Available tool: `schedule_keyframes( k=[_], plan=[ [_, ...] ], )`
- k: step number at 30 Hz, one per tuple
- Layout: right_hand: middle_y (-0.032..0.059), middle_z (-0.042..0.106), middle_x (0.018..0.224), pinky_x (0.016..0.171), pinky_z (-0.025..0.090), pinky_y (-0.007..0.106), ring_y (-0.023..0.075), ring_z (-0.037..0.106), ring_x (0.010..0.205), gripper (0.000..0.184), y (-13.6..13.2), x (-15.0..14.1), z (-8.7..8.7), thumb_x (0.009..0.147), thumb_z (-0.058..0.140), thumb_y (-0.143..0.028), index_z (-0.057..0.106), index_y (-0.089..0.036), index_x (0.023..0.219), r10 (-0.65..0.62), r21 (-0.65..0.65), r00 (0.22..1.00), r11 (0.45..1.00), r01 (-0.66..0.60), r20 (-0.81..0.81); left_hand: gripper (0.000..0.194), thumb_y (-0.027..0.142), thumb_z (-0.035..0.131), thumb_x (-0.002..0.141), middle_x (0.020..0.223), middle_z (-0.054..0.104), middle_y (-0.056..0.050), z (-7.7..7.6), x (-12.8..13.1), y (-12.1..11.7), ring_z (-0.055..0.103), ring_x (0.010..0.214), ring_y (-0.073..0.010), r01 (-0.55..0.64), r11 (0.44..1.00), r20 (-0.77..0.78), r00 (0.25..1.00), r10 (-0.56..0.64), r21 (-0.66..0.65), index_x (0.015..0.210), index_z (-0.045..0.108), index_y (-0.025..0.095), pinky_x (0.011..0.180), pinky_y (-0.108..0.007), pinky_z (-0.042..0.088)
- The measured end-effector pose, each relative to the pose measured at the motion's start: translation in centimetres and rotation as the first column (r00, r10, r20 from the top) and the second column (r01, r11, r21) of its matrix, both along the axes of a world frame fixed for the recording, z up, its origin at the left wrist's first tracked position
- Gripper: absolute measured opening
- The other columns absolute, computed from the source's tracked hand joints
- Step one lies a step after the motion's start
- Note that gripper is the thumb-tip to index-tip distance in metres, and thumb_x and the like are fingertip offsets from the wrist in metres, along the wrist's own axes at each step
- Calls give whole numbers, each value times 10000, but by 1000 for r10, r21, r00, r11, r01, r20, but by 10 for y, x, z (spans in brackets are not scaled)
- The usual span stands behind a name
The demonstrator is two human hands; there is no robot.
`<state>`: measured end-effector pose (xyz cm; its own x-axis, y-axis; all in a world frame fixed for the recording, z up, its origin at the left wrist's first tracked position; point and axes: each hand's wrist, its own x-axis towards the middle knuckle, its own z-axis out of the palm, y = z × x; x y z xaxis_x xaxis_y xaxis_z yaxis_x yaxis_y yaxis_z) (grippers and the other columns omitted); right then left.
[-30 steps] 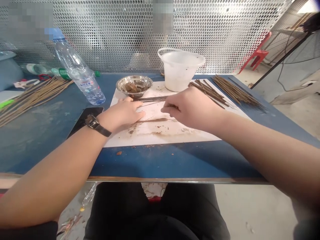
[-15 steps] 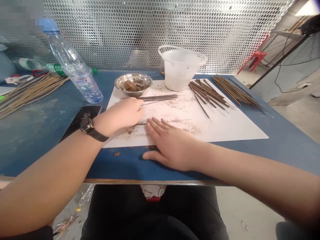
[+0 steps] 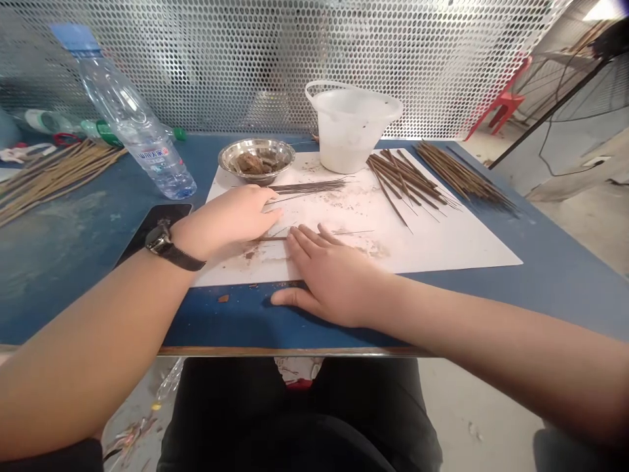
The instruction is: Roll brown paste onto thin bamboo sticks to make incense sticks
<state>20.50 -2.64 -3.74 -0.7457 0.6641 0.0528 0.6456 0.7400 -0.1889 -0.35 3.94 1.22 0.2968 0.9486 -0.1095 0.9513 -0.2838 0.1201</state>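
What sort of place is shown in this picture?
It looks like a small workshop, perhaps for handcraft: piles of brown sticks, a metal bowl of brown lumps, and a blue table with a perforated screen behind.

The paper lies on the surface. At its back left sits the bowl, with lumps in it. The bucket is right of the bowl. One bunch of sticks lies in front of them. A second bunch is to the right, and a third bunch is farther right. The bottle stands left of the bowl, behind the phone. The right hand lies over the paper's front edge, right of the left hand.
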Motion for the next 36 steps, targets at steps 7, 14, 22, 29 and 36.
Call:
schedule_keyframes(
  k=[7,14,22,29,36],
  plan=[
    [343,375,1715,1345,266,642,471,329,1640,1048,3,10,4,1068,331,-779,405,93,1645,57,48,996,997,-60,62,565,526,498,1000,1482,716,-92,0,-1,2,661,1319,-365,11,1000,9,1000,-11,9,1438,703,236,1054,-417,528],
    [319,402,1722,1332,219,697,485,322,1640,1010,20,13,-10,1071,303,-778,383,29,1673,61,80,998,995,-59,-14,670,609,502,989,1580,647,-100,-7,-8,8,611,1407,-381,8,1000,24,1000,-9,30,1534,649,247,1116,-445,503],
    [252,651,1517,1180,453,581,426,555,1470,618,23,32,24,1099,524,-510,600,-57,1512,-100,242,995,965,102,-23,579,598,490,994,1391,757,-119,-1,-6,4,721,1183,-355,39,999,27,999,-39,3,1374,725,230,903,-410,552],
    [101,773,1026,762,483,358,247,688,905,193,72,74,40,1034,622,-296,783,-191,1012,-49,11,987,999,48,151,537,625,526,990,1372,763,-102,-2,-6,3,712,1211,-365,25,998,28,999,-27,52,1287,767,248,949,-430,567],
    [116,762,1066,727,415,333,243,666,919,202,66,49,24,1046,559,-206,757,-174,1016,-123,8,991,992,123,60,646,615,496,1030,1613,620,-93,-5,2,-4,574,1467,-366,146,985,106,982,-155,92,1548,630,253,1208,-498,470]
  ],
)
